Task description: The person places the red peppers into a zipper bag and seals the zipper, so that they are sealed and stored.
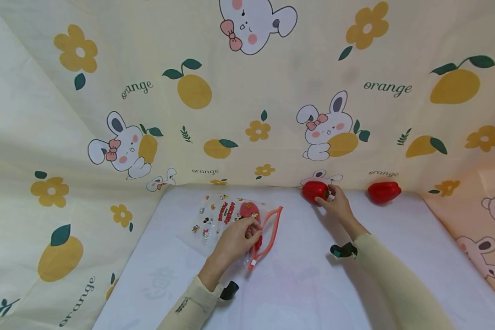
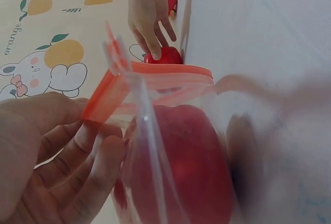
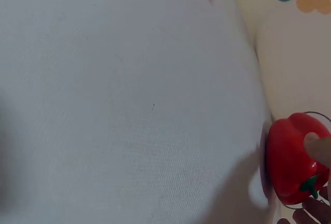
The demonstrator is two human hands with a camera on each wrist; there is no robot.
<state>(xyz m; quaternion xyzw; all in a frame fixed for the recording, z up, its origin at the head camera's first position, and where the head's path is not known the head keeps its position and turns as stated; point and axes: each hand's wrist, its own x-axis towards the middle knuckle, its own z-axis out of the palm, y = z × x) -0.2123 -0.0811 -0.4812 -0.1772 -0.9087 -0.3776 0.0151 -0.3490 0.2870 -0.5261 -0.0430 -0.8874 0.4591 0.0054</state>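
Observation:
In the head view, my left hand (image 1: 237,238) is at the mouth of a clear printed zip bag (image 1: 208,220) on the table. Its thumb and fingers pinch the bag's orange-red zip edge (image 2: 101,97) in the left wrist view. A red bell pepper (image 2: 178,167) shows through the plastic, right beside those fingers. At the table's back edge, my right hand (image 1: 339,206) holds another red bell pepper (image 1: 313,191) by its stem end. The right wrist view shows the thumb on this pepper's side (image 3: 289,154) and fingertips near its green stem.
A third red bell pepper (image 1: 383,192) lies at the back right of the white table (image 1: 301,284). A printed cloth backdrop (image 1: 239,114) rises right behind the table's back edge and along both sides.

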